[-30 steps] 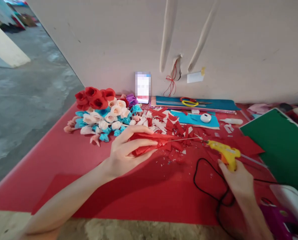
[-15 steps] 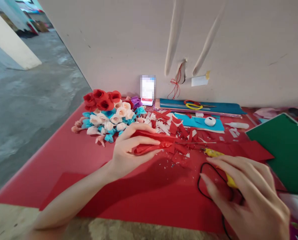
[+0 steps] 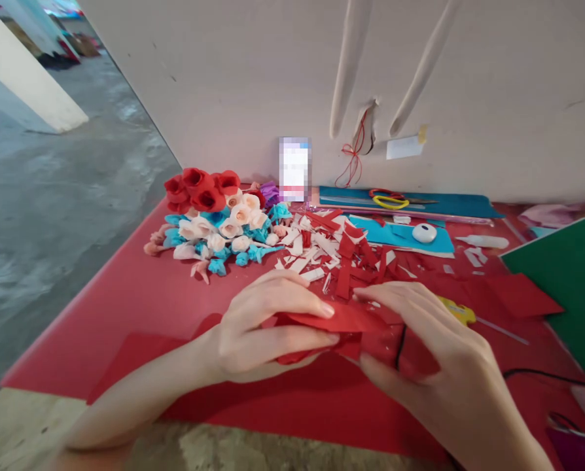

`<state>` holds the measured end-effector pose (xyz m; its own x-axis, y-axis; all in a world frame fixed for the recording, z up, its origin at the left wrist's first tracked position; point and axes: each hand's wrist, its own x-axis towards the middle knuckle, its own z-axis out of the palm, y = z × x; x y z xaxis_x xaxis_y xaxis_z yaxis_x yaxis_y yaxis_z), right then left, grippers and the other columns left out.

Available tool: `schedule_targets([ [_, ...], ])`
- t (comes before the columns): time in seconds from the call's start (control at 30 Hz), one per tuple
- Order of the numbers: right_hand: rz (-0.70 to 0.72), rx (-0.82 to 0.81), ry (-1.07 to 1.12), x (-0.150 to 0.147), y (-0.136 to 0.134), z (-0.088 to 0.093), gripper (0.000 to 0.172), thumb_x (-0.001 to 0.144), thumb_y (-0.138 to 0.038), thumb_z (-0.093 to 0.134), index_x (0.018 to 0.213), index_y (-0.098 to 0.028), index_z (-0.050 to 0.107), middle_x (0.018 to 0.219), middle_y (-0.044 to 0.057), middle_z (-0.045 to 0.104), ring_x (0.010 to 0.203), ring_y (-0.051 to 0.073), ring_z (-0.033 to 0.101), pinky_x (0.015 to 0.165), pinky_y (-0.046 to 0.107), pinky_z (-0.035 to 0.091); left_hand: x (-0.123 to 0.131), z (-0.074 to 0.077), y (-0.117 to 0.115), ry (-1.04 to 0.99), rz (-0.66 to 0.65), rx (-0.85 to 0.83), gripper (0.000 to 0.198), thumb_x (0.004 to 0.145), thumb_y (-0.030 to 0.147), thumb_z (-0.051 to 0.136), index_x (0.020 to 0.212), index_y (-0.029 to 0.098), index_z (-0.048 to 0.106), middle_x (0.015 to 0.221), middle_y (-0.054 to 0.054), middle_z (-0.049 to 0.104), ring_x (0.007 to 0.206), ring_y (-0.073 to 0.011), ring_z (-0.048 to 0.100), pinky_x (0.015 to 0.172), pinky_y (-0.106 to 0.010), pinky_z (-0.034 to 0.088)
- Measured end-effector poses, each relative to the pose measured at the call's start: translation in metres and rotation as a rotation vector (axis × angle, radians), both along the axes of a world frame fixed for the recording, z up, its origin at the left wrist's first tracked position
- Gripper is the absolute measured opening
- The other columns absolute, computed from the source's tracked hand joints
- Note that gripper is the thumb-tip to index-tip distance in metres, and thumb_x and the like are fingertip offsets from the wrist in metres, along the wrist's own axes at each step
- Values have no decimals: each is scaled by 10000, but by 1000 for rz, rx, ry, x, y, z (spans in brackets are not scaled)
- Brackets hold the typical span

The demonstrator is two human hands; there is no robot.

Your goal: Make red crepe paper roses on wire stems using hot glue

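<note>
My left hand (image 3: pixel 267 327) is closed around a piece of red crepe paper (image 3: pixel 356 318), folded or curled, held just above the table. My right hand (image 3: pixel 440 366) is at the paper's right end. Its thumb and fingers are apart on either side of the paper's edge, and I cannot make out a firm touch. Behind the right hand lies a yellow glue gun (image 3: pixel 457 311), partly hidden, with a pale stick coming out of it. Red and white paper scraps (image 3: pixel 344 248) are strewn just beyond the hands.
Paper flowers (image 3: pixel 214 226) in red, white and blue are heaped at the back left. A lit phone (image 3: pixel 294 170) leans against the wall. Scissors (image 3: pixel 390 199), a white mouse-shaped item (image 3: pixel 424 233), a small white bottle (image 3: pixel 486 241) and a green board (image 3: pixel 567 288) stand towards the right.
My right hand has let go of the yellow glue gun and moved left to the red crepe paper. My left hand has brought the paper lower and nearer.
</note>
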<state>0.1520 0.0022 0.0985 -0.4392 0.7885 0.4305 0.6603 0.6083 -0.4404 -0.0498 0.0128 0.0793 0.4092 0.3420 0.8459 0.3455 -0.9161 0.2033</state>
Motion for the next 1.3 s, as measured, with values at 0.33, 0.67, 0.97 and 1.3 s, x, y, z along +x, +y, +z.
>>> schedule_targets([
  [0.33, 152, -209, 127, 3, 3, 2, 256, 681, -86, 576, 897, -223, 563, 862, -38, 629, 801, 112, 554, 709, 222, 429, 5, -1, -1, 14, -26, -117, 58, 710, 128, 664, 728, 178, 639, 796, -3, 667, 669, -100, 634, 765, -272, 559],
  [0.67, 174, -385, 159, 5, 0, 1, 116, 751, -203, 599, 858, -247, 588, 820, -45, 608, 780, 105, 543, 720, 212, 431, 6, -1, -1, -2, -41, -214, 100, 682, 128, 690, 687, 201, 622, 814, 20, 677, 649, -80, 632, 803, -246, 539],
  [0.97, 119, -404, 174, 3, 0, 4, 105, 718, -175, 628, 795, -240, 599, 789, -50, 612, 742, 94, 544, 664, 182, 434, 0, -8, 7, 13, -133, -167, 202, 671, 100, 691, 841, 177, 615, 946, -28, 606, 802, -135, 610, 750, -286, 558],
  [1.3, 105, -434, 219, 2, 0, 1, 140, 748, -182, 604, 862, -263, 593, 878, -64, 631, 812, 90, 571, 711, 156, 452, -7, -13, 9, 77, -46, -178, 202, 699, 182, 667, 877, 271, 629, 1026, -35, 573, 899, -178, 593, 768, -315, 561],
])
